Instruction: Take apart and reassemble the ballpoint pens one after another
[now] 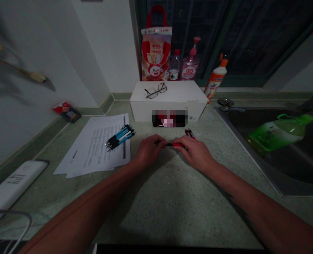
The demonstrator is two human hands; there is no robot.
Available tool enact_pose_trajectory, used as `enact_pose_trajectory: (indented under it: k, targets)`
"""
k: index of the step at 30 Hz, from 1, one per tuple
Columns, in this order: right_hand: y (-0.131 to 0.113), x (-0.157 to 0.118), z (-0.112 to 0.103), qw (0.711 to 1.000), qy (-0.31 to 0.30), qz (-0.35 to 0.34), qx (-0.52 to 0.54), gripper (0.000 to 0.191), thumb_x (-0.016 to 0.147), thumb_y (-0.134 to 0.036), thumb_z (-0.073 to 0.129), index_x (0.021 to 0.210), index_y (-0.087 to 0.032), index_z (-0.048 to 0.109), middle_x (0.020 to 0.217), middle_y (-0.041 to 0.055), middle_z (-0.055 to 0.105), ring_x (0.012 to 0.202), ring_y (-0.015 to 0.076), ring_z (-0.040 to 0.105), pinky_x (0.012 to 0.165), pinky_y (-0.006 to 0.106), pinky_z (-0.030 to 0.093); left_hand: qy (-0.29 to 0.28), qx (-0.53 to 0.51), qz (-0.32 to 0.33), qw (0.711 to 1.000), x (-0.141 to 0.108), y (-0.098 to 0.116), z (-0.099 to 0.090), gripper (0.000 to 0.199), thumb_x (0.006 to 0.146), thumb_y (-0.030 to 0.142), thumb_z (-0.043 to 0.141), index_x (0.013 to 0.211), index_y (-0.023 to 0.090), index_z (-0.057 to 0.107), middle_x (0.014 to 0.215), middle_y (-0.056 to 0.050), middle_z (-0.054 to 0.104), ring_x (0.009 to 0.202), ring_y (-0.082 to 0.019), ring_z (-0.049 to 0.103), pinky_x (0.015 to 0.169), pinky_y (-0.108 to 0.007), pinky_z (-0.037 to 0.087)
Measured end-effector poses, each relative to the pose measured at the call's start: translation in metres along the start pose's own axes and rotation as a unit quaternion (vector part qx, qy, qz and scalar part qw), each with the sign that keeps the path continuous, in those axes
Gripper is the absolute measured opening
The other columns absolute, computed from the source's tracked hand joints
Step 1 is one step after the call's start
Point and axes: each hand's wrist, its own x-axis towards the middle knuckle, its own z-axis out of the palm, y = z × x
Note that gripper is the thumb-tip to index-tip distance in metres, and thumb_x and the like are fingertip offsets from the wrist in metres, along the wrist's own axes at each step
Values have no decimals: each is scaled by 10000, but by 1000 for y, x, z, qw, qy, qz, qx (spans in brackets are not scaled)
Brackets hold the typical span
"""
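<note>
Counter (172,201); LH (147,151), RH (195,153) on red pen (178,144)

The black-and-red pen (177,144) and blue-and-black pens (120,137) have glossy plastic barrels. The speckled stone countertop (172,201) looks matt and slightly rough, the sink (291,173) is smooth steel, and the paper sheets (93,148) and white cardboard box (185,95) are matt.

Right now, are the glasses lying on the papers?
No, the eyeglasses rest on the white cardboard box, away from the papers.
</note>
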Motion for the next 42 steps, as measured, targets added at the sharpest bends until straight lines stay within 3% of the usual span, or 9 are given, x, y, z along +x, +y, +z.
enact_pose_trajectory:
  k: [2,4,7,12,18,23,31,37,42]
  targets:
    - [-1,0,0,1000,-1,-3,1,199,1062,-340,535,1095,-233,699,1008,60,753,916,227,713,753,334,504,-1,-18,-23,1000,0,-1,0,190,996,237,581,851,199,697,731,1,722,716,-168,678,755,-311,533]
    - [-1,0,0,1000,0,-1,-4,204,1064,-340,528,1095,-232,699,1008,62,753,911,228,713,748,336,501,22,-30,-3,999,0,-2,2,70,955,252,652,945,202,699,834,-18,754,773,-177,699,780,-320,549]
    - [0,0,0,1000,-1,12,-19,210,1063,-341,525,1102,-234,701,1014,66,755,900,233,712,726,338,490,46,-36,57,997,-1,-6,3,264,821,192,795,1066,209,697,1027,-53,770,928,-201,719,882,-349,560]
    - [0,0,-1,1000,-2,12,-16,226,1066,-364,517,1094,-237,702,1017,68,753,904,234,706,731,341,489,9,-45,6,999,-1,-7,2,130,995,236,596,1071,213,699,793,4,744,761,-177,731,779,-317,559]
    - [-1,1,-1,1000,-3,0,-5,234,1072,-346,500,1099,-234,703,1007,67,748,911,227,699,757,339,500,-17,6,61,998,-1,-13,7,291,883,222,771,1168,212,709,1060,-54,778,947,-208,727,896,-359,567]
    - [2,1,-1,999,9,-4,-34,279,1075,-374,494,1123,-228,728,1001,78,744,914,242,686,791,367,509,-64,83,107,989,-3,-12,5,272,996,232,607,1235,259,733,1128,-58,783,1034,-239,708,947,-396,541]
    - [2,4,-3,998,23,13,-65,359,1077,-302,412,1219,-224,731,1016,115,721,964,280,647,859,431,497,-24,135,71,988,0,-11,1,195,984,264,596,1103,240,749,1044,-59,769,976,-237,690,905,-379,523]
    - [10,3,-6,991,77,48,-95,300,1064,-311,461,1128,-210,735,1016,123,744,956,298,652,874,456,475,28,147,-12,989,3,-9,-3,137,970,263,588,979,225,720,948,-55,759,868,-237,685,786,-358,501]
    - [9,4,-4,993,-16,-47,-103,227,1041,-248,536,1112,-257,752,1047,73,759,1002,279,649,931,452,461,52,127,-34,990,4,-8,-5,106,961,257,594,947,230,696,925,-41,766,842,-221,688,761,-341,482]
